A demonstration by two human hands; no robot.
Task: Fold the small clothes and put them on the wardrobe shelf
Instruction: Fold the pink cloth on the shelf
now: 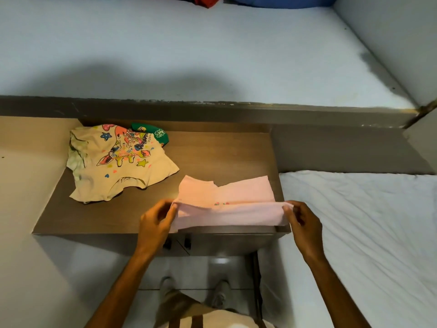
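Observation:
A small pink garment (227, 200) lies on the brown cabinet top (212, 152) near its front right corner, its near half lifted into a fold. My left hand (156, 221) pinches the fold's left end and my right hand (302, 221) pinches its right end. To the left lies a crumpled cream T-shirt (118, 162) with a bright cartoon print. A green garment (156, 134) peeks out from behind it.
A bed with a white wrinkled sheet (366, 233) adjoins the cabinet on the right. A grey ledge (212, 110) runs behind the cabinet, with pale wall above. Red and blue fabric (260, 1) shows at the top edge. My feet stand on the floor below.

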